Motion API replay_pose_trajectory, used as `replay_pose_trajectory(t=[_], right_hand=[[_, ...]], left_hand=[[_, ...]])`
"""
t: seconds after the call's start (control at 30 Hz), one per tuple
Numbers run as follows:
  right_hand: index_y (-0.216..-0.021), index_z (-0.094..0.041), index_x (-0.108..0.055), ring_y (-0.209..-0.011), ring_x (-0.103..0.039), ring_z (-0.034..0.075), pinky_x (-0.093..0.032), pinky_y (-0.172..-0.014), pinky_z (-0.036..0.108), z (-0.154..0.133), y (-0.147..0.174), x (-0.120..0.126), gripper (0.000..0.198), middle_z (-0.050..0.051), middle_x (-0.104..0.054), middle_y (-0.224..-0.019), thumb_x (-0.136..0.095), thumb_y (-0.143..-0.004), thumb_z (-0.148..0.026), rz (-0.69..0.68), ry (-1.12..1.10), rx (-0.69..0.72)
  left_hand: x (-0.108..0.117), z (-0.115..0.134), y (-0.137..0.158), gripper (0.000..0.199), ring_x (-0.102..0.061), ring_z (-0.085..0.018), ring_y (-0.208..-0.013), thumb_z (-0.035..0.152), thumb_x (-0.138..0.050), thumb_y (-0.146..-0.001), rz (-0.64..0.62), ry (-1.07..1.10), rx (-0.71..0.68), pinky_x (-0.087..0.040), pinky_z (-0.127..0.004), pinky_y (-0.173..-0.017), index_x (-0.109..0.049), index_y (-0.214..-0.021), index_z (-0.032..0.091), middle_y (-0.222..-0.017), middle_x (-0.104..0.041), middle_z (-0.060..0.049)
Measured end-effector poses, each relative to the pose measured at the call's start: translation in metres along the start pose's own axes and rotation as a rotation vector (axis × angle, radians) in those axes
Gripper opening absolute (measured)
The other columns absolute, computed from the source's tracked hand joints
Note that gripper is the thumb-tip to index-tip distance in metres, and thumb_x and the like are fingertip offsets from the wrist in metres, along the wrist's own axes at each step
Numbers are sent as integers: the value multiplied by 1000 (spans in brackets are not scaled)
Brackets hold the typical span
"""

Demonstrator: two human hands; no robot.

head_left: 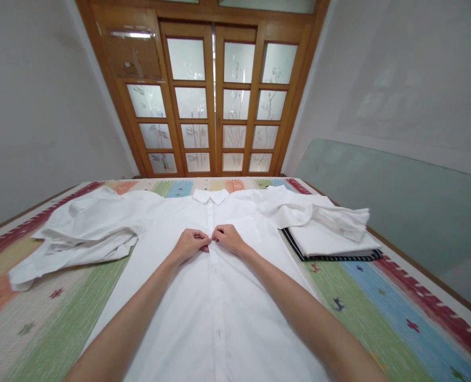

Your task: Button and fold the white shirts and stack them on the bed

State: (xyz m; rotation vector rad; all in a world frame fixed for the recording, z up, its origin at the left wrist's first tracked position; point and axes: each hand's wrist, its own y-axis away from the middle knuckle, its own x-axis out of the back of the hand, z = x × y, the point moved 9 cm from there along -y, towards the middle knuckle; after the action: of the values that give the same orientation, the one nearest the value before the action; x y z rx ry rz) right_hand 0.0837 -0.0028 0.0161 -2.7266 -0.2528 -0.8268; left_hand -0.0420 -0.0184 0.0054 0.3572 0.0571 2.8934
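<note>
A white button-up shirt lies spread front side up, its collar at the far end. The left sleeve is bunched out to the left; the right one reaches over to the right. On the upper part of the button strip, my left hand pinches the cloth between thumb and fingers. My right hand is closed on the strip just beside it, the fingertips almost touching. Whether a button sits between the fingers is hidden.
Under the right cuff lies a stack of folded white and black-striped cloth. Everything rests on a colourful striped, patterned cover. A pale green panel stands along the right side. Wooden doors with glass panes are beyond the far edge.
</note>
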Motion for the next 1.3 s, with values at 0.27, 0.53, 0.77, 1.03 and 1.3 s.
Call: replay_pose_trajectory(t=[0.27,0.53,0.77,1.03,1.3], right_hand=[[-69,-14,-70,-61,-54,12,-37,-60,21,-1,1,-2,13,0,-66,-63,-58,-71,-11,-38,16,29],[-71,-13,-69,-62,-53,10,-38,-60,21,0,1,-2,10,-1,-64,-64,-61,-76,-15,-102,-1,58],[-74,-13,-69,-61,-51,10,-37,-59,21,-1,3,-2,7,-1,-63,-65,-65,-76,-18,-125,-20,91],[-73,-14,-66,-60,-49,10,-36,-59,21,-5,6,-1,4,-3,-61,-64,-62,-75,-14,-122,-23,106],[-73,-14,-64,-60,-48,10,-35,-60,22,-4,5,-3,5,-4,-57,-64,-62,-75,-11,-109,34,149]], left_hand=[[0,0,0,25,-63,-14,-50,38,-74,-68,-8,-74,-78,-49,-24,-55,-67,-68,14,-52,-65,-1],[-4,3,2,35,-55,-10,-42,46,-77,-63,-49,12,-107,-43,-21,-45,-66,-68,13,-50,-63,0],[-5,5,3,33,-51,-9,-38,44,-77,-63,-53,13,-94,-38,-20,-41,-65,-67,13,-48,-62,0],[6,24,5,12,-58,-12,-57,25,-63,-67,102,-292,-311,-45,-23,-55,-64,-60,16,-66,-65,-2],[3,32,6,8,-57,-13,-68,19,-61,-68,166,-529,-459,-48,-26,-67,-62,-60,18,-75,-61,-1]])
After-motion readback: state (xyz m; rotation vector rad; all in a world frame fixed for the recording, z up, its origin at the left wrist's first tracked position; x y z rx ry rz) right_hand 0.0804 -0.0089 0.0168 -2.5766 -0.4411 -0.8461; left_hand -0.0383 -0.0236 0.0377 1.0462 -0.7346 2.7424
